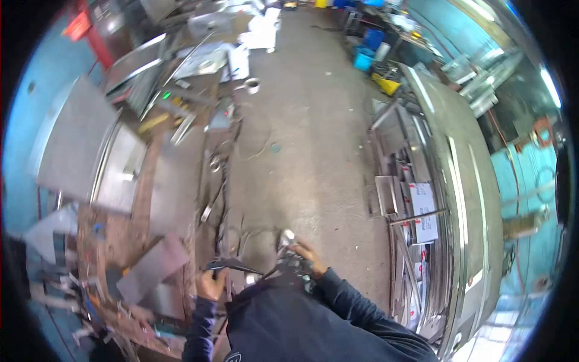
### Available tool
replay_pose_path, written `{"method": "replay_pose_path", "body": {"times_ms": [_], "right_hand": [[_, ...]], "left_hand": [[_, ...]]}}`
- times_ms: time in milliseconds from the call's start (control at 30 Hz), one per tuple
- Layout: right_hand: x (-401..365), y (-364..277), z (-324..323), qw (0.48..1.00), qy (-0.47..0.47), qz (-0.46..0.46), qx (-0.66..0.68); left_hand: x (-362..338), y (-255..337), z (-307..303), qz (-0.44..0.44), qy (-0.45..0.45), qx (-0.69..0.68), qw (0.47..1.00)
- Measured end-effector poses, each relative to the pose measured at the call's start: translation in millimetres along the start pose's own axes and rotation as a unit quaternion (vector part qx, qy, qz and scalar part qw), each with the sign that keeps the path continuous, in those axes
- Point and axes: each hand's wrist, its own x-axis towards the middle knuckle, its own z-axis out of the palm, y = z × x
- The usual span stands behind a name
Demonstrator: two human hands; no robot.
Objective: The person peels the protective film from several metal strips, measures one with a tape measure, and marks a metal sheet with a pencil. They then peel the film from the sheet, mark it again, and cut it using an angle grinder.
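Note:
At the lower middle, my left hand (211,285) is closed on a dark, thin, elongated object (234,265) that reaches right toward my body. My right hand (309,256) is beside a grey and silvery item (288,236) in front of my chest, its fingers bent around the upper part. The lower part of that item is dark and blurred, so what it is cannot be made out. Below both hands is my dark clothing (283,320).
On the left, a workbench (175,181) bears metal sheets (155,268), tools and a white cup (251,85) near its edge. Along the right stands a long table (464,139) with metal stock on shelves below. Concrete floor (307,120) runs between them, with a blue bucket (363,58) farther off.

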Motion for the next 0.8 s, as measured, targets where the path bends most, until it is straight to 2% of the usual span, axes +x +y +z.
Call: {"method": "replay_pose_path", "body": {"times_ms": [33,67,100,133,200,233,267,333,367,433,467,500,533,600,633,667,700,733,767,800], "right_hand": [[17.4,-0.9,-0.8,0.997,-0.062,-0.004,0.047],[28.0,-15.0,8.1,0.988,-0.125,-0.003,0.093],[34.6,-27.8,18.1,0.991,-0.099,-0.051,0.080],[35.0,-55.3,36.2,0.990,-0.074,-0.097,0.066],[67.3,-61.4,29.6,0.977,-0.049,-0.198,-0.054],[78.7,-73.6,23.0,0.970,-0.038,-0.205,-0.125],[86.1,-84.9,19.9,0.970,-0.030,-0.210,-0.118],[84.4,-106.5,18.2,0.945,0.107,-0.260,-0.169],[83.4,-123.7,12.6,0.929,0.108,-0.314,-0.165],[83.1,-141.4,-2.4,0.935,0.142,-0.293,-0.142],[84.6,-148.3,-9.7,0.942,0.157,-0.270,-0.122],[89.7,-150.1,-19.5,0.922,0.199,-0.317,-0.101],[92.2,-153.9,-29.6,0.918,0.214,-0.322,-0.091],[91.2,-161.3,-51.1,0.918,0.225,-0.317,0.078],[90.5,-165.7,-60.6,0.884,0.265,-0.373,0.094],[81.0,-176.9,-73.6,0.871,0.290,-0.381,0.109],[63.9,-190.9,-89.2,0.846,0.302,-0.341,0.278],[48.4,-197.1,-103.0,0.792,0.299,-0.298,0.441],[52.5,-182.9,-130.0,0.735,0.247,-0.334,0.536],[57.5,-163.8,-157.7,0.668,0.187,-0.371,0.617]], "left_hand": [[14.2,11.5,18.0,0.073,-0.034,0.021,0.997],[25.2,38.9,35.9,0.035,-0.075,0.007,0.997],[36.9,54.6,63.6,0.013,-0.078,-0.125,0.989],[49.5,83.8,74.0,-0.078,-0.147,-0.179,0.970],[81.0,119.5,111.8,-0.065,-0.172,-0.127,0.975],[102.7,111.7,131.1,-0.057,-0.178,-0.124,0.975],[128.6,92.5,152.5,0.099,-0.214,-0.090,0.968],[157.5,100.3,170.2,0.259,-0.269,-0.052,0.926],[171.6,110.8,184.1,0.109,-0.358,-0.135,0.917],[203.1,159.0,194.4,-0.106,-0.500,-0.296,0.807],[210.7,181.9,199.5,-0.097,-0.514,-0.288,0.802],[212.5,203.4,206.7,-0.100,-0.540,-0.307,0.777],[213.0,222.0,215.0,-0.105,-0.566,-0.325,0.750],[214.7,250.8,231.7,-0.116,-0.577,-0.299,0.751],[214.6,262.8,239.8,-0.117,-0.579,-0.298,0.750],[212.8,275.4,247.2,-0.118,-0.585,-0.294,0.747],[208.3,293.7,247.5,-0.049,-0.606,-0.307,0.732],[194.4,311.1,242.7,-0.042,-0.633,-0.287,0.718],[174.5,328.5,237.5,0.116,-0.552,-0.274,0.779],[159.1,338.2,237.0,0.273,-0.451,-0.264,0.807]]}}
